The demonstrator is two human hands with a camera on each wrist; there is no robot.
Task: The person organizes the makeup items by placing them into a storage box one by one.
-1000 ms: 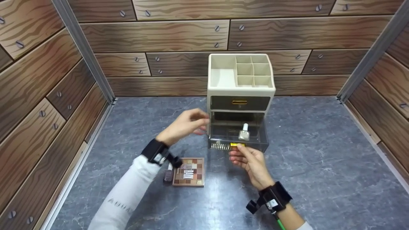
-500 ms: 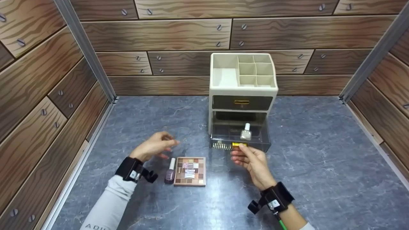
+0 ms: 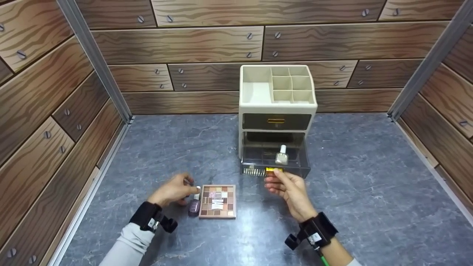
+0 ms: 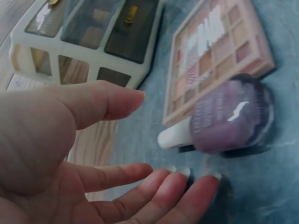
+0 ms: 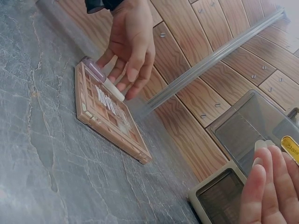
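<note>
My left hand (image 3: 173,190) reaches beside a purple nail polish bottle (image 3: 194,207) with a white cap, lying on the tabletop. In the left wrist view its thumb and fingers are spread apart near the cap, with nothing between them. Touching the bottle's right side is a flat eyeshadow palette (image 3: 217,212) of many small colour squares. My right hand (image 3: 290,188) pinches the gold handle (image 3: 271,170) of a pulled-out clear drawer (image 3: 255,159). In this drawer stands a clear nail polish bottle (image 3: 281,159) with a white cap; small metallic pieces line its front left.
The drawer belongs to a cream cosmetics organizer (image 3: 277,107) at the back, with open compartments on top. Its upper drawer (image 3: 255,121) is closed. Wood-pattern walls (image 3: 207,44) enclose the grey marbled tabletop (image 3: 354,177) at the back and sides.
My left hand has moved from beside the open drawer down and left to the purple nail polish bottle. The right hand stays at the drawer handle.
</note>
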